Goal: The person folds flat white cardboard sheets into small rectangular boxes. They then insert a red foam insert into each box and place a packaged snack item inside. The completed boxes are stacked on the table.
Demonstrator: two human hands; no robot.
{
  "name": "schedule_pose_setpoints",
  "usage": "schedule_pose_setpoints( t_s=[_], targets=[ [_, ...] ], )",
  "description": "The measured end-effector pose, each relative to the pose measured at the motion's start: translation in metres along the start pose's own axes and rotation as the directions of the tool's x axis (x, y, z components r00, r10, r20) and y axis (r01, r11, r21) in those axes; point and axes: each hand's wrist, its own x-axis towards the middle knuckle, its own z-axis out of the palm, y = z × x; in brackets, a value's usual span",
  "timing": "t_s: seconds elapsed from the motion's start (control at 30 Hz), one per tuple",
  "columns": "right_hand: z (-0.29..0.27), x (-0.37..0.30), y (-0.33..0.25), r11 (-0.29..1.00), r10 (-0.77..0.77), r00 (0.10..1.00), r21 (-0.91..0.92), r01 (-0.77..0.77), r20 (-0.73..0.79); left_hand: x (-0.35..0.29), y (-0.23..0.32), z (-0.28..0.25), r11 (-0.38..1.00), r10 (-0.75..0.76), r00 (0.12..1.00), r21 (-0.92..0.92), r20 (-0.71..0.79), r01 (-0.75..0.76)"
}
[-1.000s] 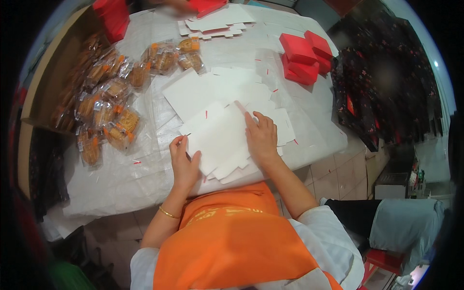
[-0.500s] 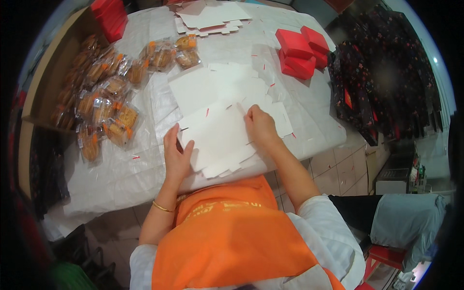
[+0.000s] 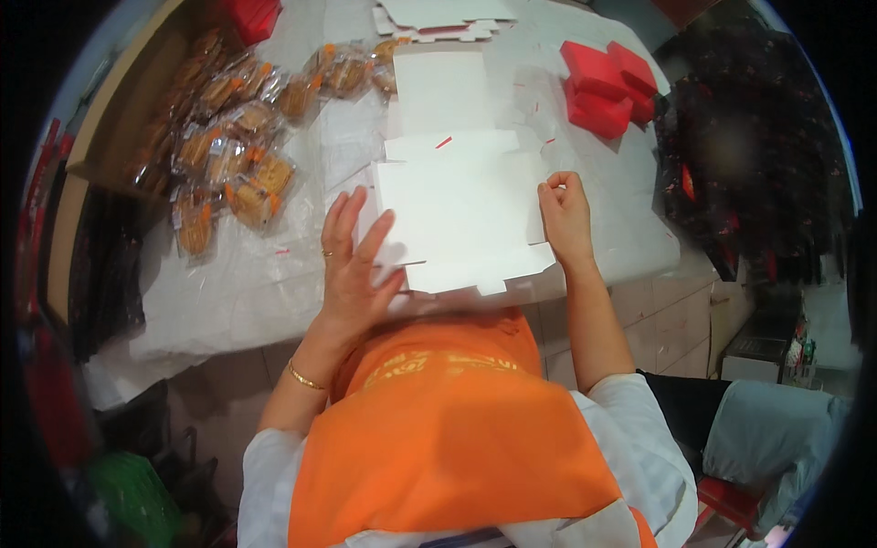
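Note:
A white flat cardboard box blank (image 3: 461, 210) lies before me on the covered table, its long panel (image 3: 443, 91) stretching away from me. Notched flaps run along its near edge, and a small red strip (image 3: 444, 142) rests on top. My left hand (image 3: 354, 265) is beside the blank's left edge, fingers spread, gripping nothing. At the right edge, my right hand (image 3: 568, 217) has its fingers curled, thumb and forefinger pinching the side of the blank. Other white sheets show partly beneath it.
Bagged cookies (image 3: 242, 155) lie at the left beside a cardboard carton (image 3: 119, 110). More white blanks (image 3: 438, 20) are stacked at the far side. Red boxes (image 3: 607, 87) sit far right, near dark patterned bags (image 3: 749, 146). A covered chair (image 3: 767, 438) stands lower right.
The blank now lies squarer to me, its long panel pointing away. My right hand has moved from its top to its right edge; my left fingers have spread. The view has shifted.

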Motion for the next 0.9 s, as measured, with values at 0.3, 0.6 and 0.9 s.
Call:
schedule_pose_setpoints(
  t_s=[0.3,0.6,0.9],
  targets=[
    [0.022,-0.032,0.009,0.996,0.083,0.993,0.030,-0.086,0.085,-0.022,0.011,0.007,0.557,-0.494,0.808,-0.598,0.319,0.577],
    [0.027,-0.056,0.042,0.947,0.293,0.919,0.051,-0.317,0.265,-0.044,-0.007,0.007,0.712,-0.564,0.786,-0.332,0.253,0.618],
    [0.014,-0.062,0.013,0.831,0.328,0.833,0.283,-0.479,0.446,-0.021,0.011,-0.006,0.997,0.059,0.994,-0.057,0.091,-0.054]
  ],
)
